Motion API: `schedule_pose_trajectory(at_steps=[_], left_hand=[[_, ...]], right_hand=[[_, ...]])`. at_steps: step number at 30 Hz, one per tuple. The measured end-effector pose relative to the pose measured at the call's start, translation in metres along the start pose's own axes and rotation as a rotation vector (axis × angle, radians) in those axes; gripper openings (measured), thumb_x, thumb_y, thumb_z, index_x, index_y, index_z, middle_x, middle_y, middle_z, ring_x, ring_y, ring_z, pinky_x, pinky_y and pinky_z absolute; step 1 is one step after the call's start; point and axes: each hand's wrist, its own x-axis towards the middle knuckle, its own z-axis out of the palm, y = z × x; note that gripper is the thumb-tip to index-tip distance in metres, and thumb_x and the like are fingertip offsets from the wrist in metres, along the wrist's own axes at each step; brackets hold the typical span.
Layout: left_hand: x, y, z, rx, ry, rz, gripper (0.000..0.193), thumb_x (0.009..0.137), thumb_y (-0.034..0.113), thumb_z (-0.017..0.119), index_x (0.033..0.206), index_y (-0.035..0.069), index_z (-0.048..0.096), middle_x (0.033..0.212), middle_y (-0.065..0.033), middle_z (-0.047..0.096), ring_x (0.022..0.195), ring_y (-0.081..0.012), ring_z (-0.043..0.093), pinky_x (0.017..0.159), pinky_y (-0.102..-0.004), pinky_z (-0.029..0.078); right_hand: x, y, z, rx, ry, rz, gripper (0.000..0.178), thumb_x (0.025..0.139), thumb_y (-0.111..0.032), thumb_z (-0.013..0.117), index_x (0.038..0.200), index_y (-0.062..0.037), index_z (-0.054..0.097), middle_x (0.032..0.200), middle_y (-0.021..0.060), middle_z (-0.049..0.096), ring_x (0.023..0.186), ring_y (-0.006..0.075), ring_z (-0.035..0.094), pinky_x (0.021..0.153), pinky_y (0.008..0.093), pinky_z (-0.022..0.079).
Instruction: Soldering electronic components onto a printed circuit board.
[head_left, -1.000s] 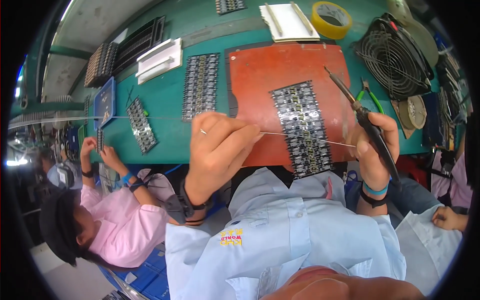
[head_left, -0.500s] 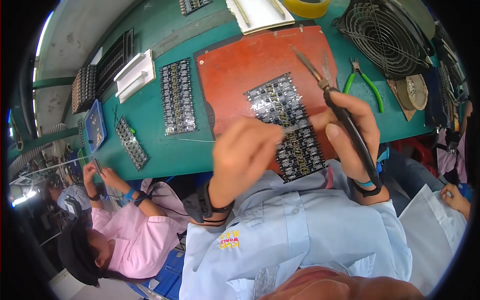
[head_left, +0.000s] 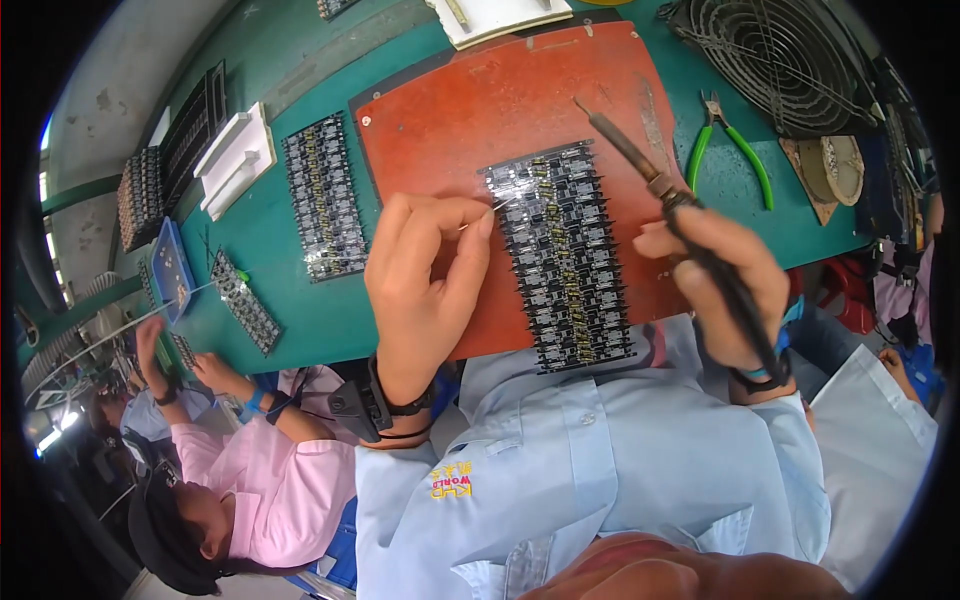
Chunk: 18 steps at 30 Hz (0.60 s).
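A panel of small black and silver circuit boards (head_left: 570, 255) lies lengthwise in front of me, mostly on a red mat (head_left: 460, 110), its near end reaching my shirt. At its upper left edge my left hand (head_left: 425, 285) pinches a thin solder wire (head_left: 508, 202) between thumb and forefinger, the wire's end over the boards. My right hand (head_left: 735, 285), to the right of the panel, is wrapped round the dark handle of a soldering iron (head_left: 632, 150). The iron's tip points up and away over the bare mat, apart from the boards.
Green-handled cutters (head_left: 735, 150) lie right of the mat, near a fan with a wire guard (head_left: 775, 60) and a round tin (head_left: 843, 170). Left are another board panel (head_left: 325, 200), a white holder (head_left: 237, 160) and a blue tray (head_left: 172, 270). A co-worker in pink (head_left: 285, 490) sits at left.
My left hand has drawn back left, off the middle of the panel, uncovering it. My right hand has moved slightly right and down with the soldering iron. The whole view has shifted a little.
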Motion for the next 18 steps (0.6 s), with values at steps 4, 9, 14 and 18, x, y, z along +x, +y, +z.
schedule_pose_trajectory(at_steps=[4,9,14,18], left_hand=[[0.027,-0.028,0.011,0.058,-0.03,0.167,0.012,0.08,-0.004,0.074,0.088,0.001,0.068,0.08,-0.0082,0.056,0.068,-0.0206,0.057,0.058,-0.0318,0.045],[0.054,-0.062,0.025,0.136,-0.084,0.305,0.017,0.071,-0.004,0.075,0.085,0.003,0.067,0.076,-0.0078,0.052,0.066,-0.024,0.053,0.058,-0.035,0.042],[0.066,-0.093,0.043,0.125,-0.105,0.344,0.02,0.066,-0.004,0.075,0.083,0.004,0.066,0.075,-0.0073,0.05,0.066,-0.0248,0.053,0.06,-0.0362,0.041],[0.068,-0.112,0.051,0.129,-0.113,0.35,0.021,0.064,-0.003,0.075,0.082,0.004,0.066,0.075,-0.0072,0.049,0.066,-0.025,0.052,0.06,-0.0365,0.041]], right_hand=[[0.024,0.022,-0.019,-0.181,0.064,-0.059,0.049,0.096,-0.025,0.065,0.132,0.0062,0.053,0.112,0.0216,0.066,0.107,0.0307,0.065,0.092,0.0412,0.052],[0.038,0.062,-0.021,-0.128,0.159,-0.1,0.051,0.09,-0.03,0.073,0.123,0.0054,0.058,0.105,0.0212,0.065,0.095,0.027,0.063,0.083,0.037,0.051],[0.062,0.09,-0.006,-0.103,0.11,-0.089,0.038,0.083,-0.02,0.077,0.108,0.0041,0.062,0.101,0.0201,0.066,0.089,0.0244,0.062,0.079,0.0344,0.05],[0.076,0.11,-0.007,-0.199,-0.028,-0.106,0.033,0.078,-0.011,0.078,0.103,0.0041,0.063,0.101,0.0198,0.067,0.092,0.0253,0.065,0.081,0.0343,0.051]])
